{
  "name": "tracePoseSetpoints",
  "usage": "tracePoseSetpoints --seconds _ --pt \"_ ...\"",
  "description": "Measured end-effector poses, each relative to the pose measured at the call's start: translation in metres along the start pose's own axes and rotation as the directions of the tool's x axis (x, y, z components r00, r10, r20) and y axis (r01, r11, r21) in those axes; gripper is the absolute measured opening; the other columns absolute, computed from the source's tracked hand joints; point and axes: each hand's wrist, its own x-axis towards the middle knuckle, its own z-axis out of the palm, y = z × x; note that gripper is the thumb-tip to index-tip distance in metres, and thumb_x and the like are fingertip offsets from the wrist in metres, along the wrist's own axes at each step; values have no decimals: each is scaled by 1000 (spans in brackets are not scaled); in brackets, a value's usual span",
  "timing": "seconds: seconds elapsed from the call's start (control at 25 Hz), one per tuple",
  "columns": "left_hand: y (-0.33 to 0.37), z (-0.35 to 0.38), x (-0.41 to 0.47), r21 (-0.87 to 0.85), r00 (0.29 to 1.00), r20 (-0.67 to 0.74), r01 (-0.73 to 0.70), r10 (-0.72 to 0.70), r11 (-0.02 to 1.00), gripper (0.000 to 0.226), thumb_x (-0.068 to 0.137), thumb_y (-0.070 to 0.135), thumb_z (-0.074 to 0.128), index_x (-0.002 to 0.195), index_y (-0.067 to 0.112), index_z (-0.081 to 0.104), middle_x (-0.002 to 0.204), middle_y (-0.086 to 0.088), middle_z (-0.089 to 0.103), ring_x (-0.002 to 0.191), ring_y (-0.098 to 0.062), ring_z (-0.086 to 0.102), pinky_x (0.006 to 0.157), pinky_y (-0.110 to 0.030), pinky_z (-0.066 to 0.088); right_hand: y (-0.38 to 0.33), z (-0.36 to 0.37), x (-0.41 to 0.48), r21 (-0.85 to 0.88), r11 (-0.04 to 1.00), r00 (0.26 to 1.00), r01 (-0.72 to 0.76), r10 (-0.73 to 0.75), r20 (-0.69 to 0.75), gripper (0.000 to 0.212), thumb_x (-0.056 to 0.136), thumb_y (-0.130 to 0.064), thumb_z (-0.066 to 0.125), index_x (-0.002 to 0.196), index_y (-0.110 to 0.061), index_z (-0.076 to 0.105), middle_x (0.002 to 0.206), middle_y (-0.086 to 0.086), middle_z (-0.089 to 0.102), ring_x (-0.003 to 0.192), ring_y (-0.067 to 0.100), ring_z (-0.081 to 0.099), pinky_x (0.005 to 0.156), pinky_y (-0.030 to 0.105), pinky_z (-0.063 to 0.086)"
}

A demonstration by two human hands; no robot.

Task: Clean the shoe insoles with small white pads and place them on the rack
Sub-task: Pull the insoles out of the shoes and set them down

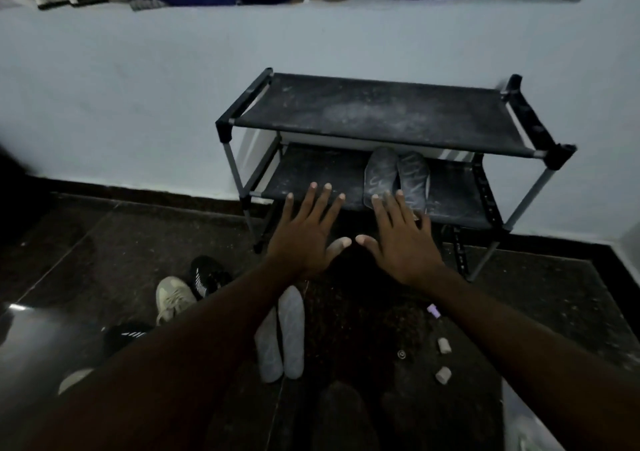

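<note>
A black two-shelf rack (377, 114) stands against the pale wall. Two dark insoles (396, 175) lie side by side on its lower shelf. Two white insoles (282, 334) lie side by side on the dark floor below my arms. Two small white pads (443, 360) sit on the floor at the right. My left hand (308, 230) and my right hand (401, 239) are held out flat, fingers spread, in front of the lower shelf. Both hold nothing. My right fingertips overlap the near ends of the dark insoles; contact is unclear.
A beige sneaker (173, 298) and a black striped sneaker (207, 275) lie on the floor at the left, with another black shoe (124, 338) nearer. A small purple object (433, 310) lies right of the insoles. The rack's top shelf is dusty.
</note>
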Motion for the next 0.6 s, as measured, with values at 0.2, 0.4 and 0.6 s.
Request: tracePoseSetpoints --seconds 0.2,0.4,0.6 --pt "25 7 69 -57 1000 23 -6 7 998 83 98 72 14 162 23 -2 170 -8 0 157 -29 -4 122 -63 8 56 0 54 27 989 989 -147 147 4 77 102 -63 37 157 -10 28 161 16 32 149 37 28 113 56 34" --pt "37 19 138 -152 987 125 117 -99 981 84 98 69 30 161 18 6 166 -16 17 151 -36 20 117 -59 26 108 15 106 306 836 891 -455 424 165 65 101 -53 51 137 2 51 140 26 51 129 42 49 106 47 41" --pt "49 30 186 -232 934 257 310 -249 922 92 90 65 52 155 7 22 153 -23 33 138 -44 35 109 -55 36 133 25 118 501 651 815 -569 528 240 58 89 -44 75 124 1 64 129 24 65 118 40 65 96 43 55"
